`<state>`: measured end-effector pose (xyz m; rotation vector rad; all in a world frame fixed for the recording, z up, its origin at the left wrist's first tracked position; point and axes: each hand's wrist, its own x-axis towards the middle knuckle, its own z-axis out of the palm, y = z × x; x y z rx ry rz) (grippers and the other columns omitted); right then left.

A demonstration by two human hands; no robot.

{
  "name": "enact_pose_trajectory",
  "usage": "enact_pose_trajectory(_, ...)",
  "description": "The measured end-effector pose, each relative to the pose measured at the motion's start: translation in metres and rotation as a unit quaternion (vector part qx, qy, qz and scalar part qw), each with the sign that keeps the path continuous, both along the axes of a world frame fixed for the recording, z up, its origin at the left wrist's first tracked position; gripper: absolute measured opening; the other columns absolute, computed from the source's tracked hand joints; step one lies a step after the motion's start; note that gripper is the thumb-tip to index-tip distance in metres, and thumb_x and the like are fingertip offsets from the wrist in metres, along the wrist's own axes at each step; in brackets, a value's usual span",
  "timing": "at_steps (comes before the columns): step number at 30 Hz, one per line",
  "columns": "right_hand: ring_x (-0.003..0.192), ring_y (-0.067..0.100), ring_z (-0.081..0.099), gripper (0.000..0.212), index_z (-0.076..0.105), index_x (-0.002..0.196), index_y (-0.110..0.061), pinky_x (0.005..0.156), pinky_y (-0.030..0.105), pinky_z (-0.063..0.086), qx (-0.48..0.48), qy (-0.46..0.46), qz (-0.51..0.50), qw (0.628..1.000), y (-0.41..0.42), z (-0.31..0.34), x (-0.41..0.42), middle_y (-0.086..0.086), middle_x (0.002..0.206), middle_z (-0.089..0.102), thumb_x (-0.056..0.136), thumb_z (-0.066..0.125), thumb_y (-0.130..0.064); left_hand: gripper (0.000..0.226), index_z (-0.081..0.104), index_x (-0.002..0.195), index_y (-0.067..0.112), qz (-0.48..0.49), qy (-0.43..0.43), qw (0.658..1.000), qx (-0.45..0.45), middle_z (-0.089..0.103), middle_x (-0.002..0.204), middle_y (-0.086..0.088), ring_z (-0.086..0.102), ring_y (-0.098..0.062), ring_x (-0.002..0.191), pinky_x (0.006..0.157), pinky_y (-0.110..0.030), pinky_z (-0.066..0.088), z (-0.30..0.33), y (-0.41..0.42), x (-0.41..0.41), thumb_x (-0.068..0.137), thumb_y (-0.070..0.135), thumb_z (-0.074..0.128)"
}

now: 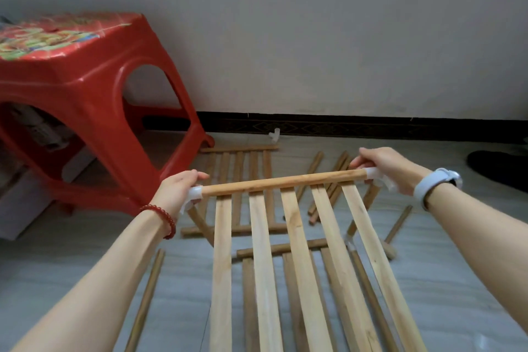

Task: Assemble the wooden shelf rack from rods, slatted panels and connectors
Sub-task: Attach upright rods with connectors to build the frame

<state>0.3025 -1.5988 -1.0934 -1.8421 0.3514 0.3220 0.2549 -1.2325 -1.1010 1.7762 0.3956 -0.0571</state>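
Two hands hold a slatted panel raised above the floor, by its far rod. L hand grips white connector at rod's L end; R hand grips connector at R end. Second panel lies flat beyond; loose rods to its R, w/ one more rod at L. Red stool stands near wall.

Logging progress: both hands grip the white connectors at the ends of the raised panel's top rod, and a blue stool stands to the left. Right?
Not quite: the stool is red, not blue, as the head view shows. The rest holds: the left hand and right hand grip the connectors on the rod.
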Motion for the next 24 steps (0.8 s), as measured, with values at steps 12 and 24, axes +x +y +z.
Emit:
enact_pose_trajectory(12, 0.085, 0.028, 0.058, 0.039, 0.065, 0.083, -0.012, 0.072, 0.031, 0.04, -0.319, -0.153, 0.011, 0.935, 0.014, -0.004, -0.016, 0.008, 0.081, 0.066, 0.1, 0.033, -0.027, 0.03, 0.065, 0.091, 0.017, -0.043, -0.017, 0.983, 0.178, 0.063, 0.071, -0.003, 0.054, -0.002, 0.045, 0.042, -0.015, 0.036, 0.0, -0.011, 0.014, 0.098, 0.033, 0.041)
enact_pose_trajectory(24, 0.144, 0.027, 0.01, 0.063, 0.004, 0.15, -0.01, 0.114, 0.04, 0.015, -0.313, -0.111, 0.017, 0.943, 0.011, -0.005, -0.109, 0.01, 0.157, 0.007, 0.099, 0.037, -0.028, 0.07, 0.014, 0.149, 0.024, -0.057, -0.107, 0.869, 0.48, 0.003, 0.157, -0.009, 0.0, -0.028, 0.144, 0.112, -0.054, 0.007, 0.004, -0.027, -0.074, 0.09, 0.042, 0.048)
